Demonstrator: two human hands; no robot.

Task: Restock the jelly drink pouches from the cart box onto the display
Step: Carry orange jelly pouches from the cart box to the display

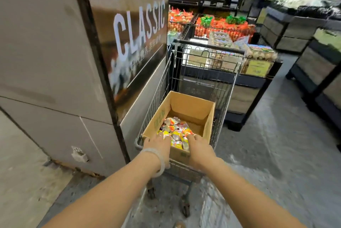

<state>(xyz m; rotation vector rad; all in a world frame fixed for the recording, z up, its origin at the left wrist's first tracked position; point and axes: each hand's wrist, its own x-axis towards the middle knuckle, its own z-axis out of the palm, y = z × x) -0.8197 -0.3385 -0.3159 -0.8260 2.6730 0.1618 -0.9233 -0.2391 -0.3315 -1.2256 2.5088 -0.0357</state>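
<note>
Both hands, left [160, 144] and right [198, 146], lay spread on pouches [175, 130] in the box [191, 107], gathering; next, probably scooping a bunch.

A grey panelled pillar [46, 61] is standing at the left, carrying a dark poster [136, 43] reading "CLASSIC". A worn concrete floor [276, 154] is stretching ahead past dark display stands [313, 58], while wire bins of orange netted produce [221, 26] are sitting under bright store lighting.

Wire cart [199, 72] on concrete floor [276, 154], open cardboard box [191, 107] inside w/ jelly pouches [177, 130]
</note>
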